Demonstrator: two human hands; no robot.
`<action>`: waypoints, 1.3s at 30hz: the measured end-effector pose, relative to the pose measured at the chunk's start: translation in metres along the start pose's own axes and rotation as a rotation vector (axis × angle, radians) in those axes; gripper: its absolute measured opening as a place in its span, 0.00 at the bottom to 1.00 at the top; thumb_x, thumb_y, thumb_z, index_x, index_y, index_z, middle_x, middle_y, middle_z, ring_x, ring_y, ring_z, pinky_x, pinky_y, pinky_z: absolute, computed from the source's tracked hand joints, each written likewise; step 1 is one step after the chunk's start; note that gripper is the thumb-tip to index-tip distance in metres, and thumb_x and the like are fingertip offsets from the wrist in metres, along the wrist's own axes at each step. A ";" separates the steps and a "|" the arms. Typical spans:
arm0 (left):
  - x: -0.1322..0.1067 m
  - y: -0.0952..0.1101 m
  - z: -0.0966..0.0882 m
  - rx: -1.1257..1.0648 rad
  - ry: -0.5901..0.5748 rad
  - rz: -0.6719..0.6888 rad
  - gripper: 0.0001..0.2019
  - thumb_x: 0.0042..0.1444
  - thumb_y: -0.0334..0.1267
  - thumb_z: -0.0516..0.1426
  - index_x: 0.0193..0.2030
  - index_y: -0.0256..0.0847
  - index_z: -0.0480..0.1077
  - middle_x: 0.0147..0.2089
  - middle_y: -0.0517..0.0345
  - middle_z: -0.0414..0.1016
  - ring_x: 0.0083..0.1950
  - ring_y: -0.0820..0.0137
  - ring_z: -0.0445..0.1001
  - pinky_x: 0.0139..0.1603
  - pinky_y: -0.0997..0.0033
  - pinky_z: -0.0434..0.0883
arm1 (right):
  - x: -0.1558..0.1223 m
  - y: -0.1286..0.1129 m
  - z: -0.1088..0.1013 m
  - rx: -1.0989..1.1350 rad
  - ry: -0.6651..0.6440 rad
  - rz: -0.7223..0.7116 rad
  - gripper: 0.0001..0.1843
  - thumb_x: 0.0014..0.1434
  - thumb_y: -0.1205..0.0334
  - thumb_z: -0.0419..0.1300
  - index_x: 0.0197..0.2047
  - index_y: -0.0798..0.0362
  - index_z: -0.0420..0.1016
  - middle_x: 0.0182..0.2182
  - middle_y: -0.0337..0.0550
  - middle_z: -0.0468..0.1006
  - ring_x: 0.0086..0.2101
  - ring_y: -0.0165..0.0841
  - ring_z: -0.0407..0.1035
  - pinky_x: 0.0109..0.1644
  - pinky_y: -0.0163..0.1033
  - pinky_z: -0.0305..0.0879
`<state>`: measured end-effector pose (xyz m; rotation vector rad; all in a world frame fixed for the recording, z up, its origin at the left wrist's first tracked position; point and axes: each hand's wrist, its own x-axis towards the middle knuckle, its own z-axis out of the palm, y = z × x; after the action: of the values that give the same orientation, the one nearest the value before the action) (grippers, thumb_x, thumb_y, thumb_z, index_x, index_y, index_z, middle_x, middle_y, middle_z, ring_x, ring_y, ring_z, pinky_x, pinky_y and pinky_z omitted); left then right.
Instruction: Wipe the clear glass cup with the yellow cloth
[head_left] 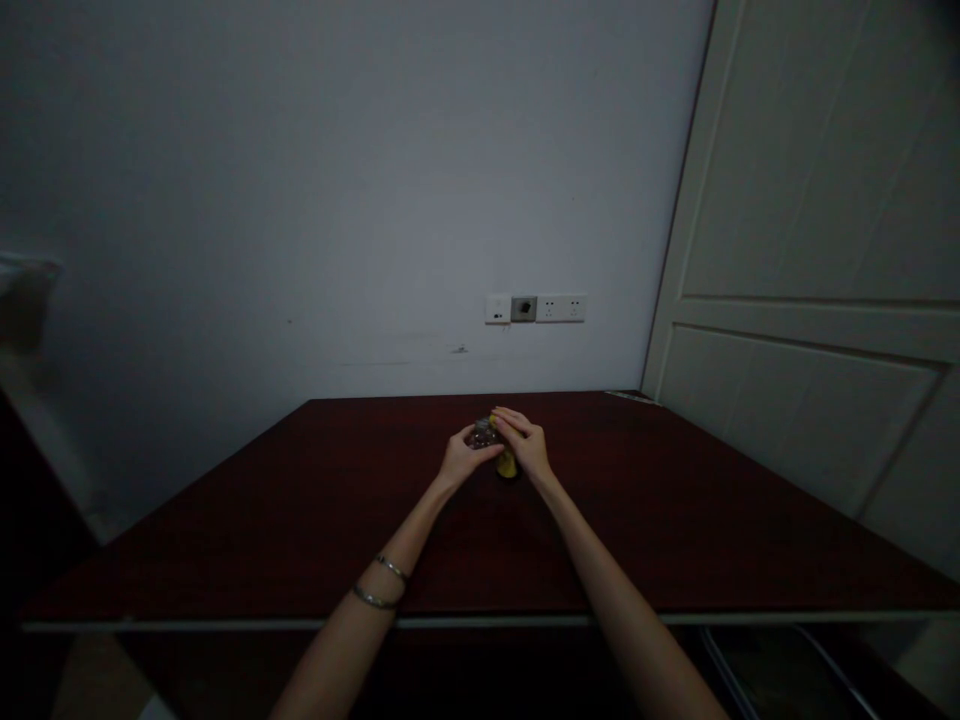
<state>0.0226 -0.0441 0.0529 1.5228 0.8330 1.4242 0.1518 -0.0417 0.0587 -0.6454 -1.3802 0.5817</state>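
Above the middle of the dark red table (330, 500), my left hand (460, 460) is closed around a small, clear, shiny object (484, 434) with dark and reddish spots; its exact kind is too dim to make out. My right hand (529, 446) meets it from the other side, fingers bent together over a small yellow piece (493, 419) at the object's top. Just below the hands a yellow thing (507, 464) with a dark lower rim shows on the tabletop, partly covered by the right hand. Two bracelets (379, 598) circle my left forearm.
A pale wall with a row of sockets (561, 308) rises behind the table. On the right stands a white panelled door (795, 380). A thin flat item (634, 397) lies at the table's far right corner. The table's pale front edge (495, 621) runs below my forearms.
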 end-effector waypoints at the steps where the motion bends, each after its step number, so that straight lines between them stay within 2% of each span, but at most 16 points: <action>1: 0.000 0.000 0.000 -0.017 0.007 -0.011 0.24 0.33 0.37 0.66 0.40 0.31 0.70 0.38 0.49 0.75 0.36 0.68 0.73 0.40 0.69 0.69 | 0.000 0.000 -0.001 0.007 -0.015 0.000 0.11 0.49 0.57 0.60 0.37 0.48 0.77 0.43 0.44 0.74 0.46 0.38 0.67 0.53 0.46 0.60; 6: 0.000 0.000 -0.004 -0.084 0.014 -0.039 0.23 0.36 0.40 0.65 0.41 0.32 0.70 0.38 0.51 0.75 0.34 0.70 0.72 0.36 0.72 0.69 | -0.001 -0.007 -0.001 0.027 -0.134 -0.038 0.10 0.48 0.57 0.61 0.35 0.46 0.78 0.47 0.42 0.71 0.47 0.37 0.66 0.53 0.44 0.60; 14: -0.004 -0.001 -0.006 -0.067 -0.036 -0.136 0.23 0.35 0.43 0.64 0.39 0.32 0.71 0.33 0.54 0.75 0.30 0.72 0.71 0.30 0.75 0.68 | 0.001 -0.002 0.000 0.008 0.001 -0.043 0.10 0.49 0.59 0.60 0.37 0.47 0.77 0.42 0.44 0.75 0.45 0.37 0.67 0.52 0.45 0.61; 20: -0.004 0.001 -0.005 -0.093 -0.028 -0.142 0.25 0.35 0.44 0.64 0.41 0.33 0.71 0.32 0.54 0.75 0.30 0.71 0.72 0.31 0.73 0.69 | -0.002 -0.011 -0.003 -0.014 -0.147 -0.098 0.08 0.49 0.60 0.61 0.35 0.46 0.78 0.46 0.43 0.72 0.46 0.37 0.66 0.53 0.44 0.60; 22: -0.004 0.002 -0.005 -0.061 -0.041 -0.113 0.24 0.34 0.43 0.65 0.40 0.33 0.71 0.33 0.53 0.75 0.31 0.71 0.72 0.34 0.73 0.69 | -0.001 -0.010 -0.004 -0.026 -0.142 -0.077 0.08 0.48 0.59 0.61 0.34 0.46 0.78 0.45 0.43 0.72 0.46 0.37 0.66 0.52 0.44 0.61; 27: -0.001 -0.001 -0.007 0.078 -0.087 -0.007 0.26 0.33 0.39 0.66 0.42 0.33 0.70 0.38 0.50 0.75 0.36 0.68 0.72 0.39 0.69 0.68 | 0.000 0.000 -0.001 -0.046 -0.021 0.019 0.10 0.48 0.58 0.61 0.35 0.48 0.78 0.41 0.45 0.75 0.44 0.37 0.67 0.50 0.45 0.61; 30: 0.002 -0.010 -0.009 0.242 -0.052 0.052 0.24 0.34 0.37 0.64 0.42 0.33 0.70 0.38 0.50 0.75 0.37 0.66 0.72 0.39 0.69 0.67 | -0.003 0.000 0.002 -0.103 -0.059 -0.010 0.09 0.48 0.58 0.61 0.34 0.46 0.78 0.42 0.44 0.73 0.44 0.37 0.66 0.50 0.45 0.61; 35: 0.005 -0.023 -0.011 0.416 -0.009 0.077 0.20 0.35 0.35 0.62 0.39 0.33 0.71 0.35 0.52 0.75 0.36 0.66 0.71 0.36 0.72 0.67 | -0.011 -0.007 0.005 -0.289 -0.193 -0.154 0.07 0.49 0.60 0.60 0.34 0.41 0.78 0.45 0.41 0.71 0.47 0.37 0.62 0.52 0.47 0.58; 39: 0.002 -0.019 -0.008 0.470 -0.017 0.097 0.22 0.36 0.36 0.62 0.42 0.35 0.70 0.36 0.55 0.75 0.36 0.67 0.71 0.37 0.72 0.66 | -0.009 -0.001 0.006 -0.287 -0.104 -0.100 0.09 0.50 0.59 0.59 0.36 0.43 0.77 0.44 0.42 0.71 0.45 0.36 0.65 0.51 0.45 0.59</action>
<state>0.0167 -0.0330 0.0360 1.9442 1.1538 1.3401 0.1446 -0.0483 0.0543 -0.7786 -1.6001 0.3431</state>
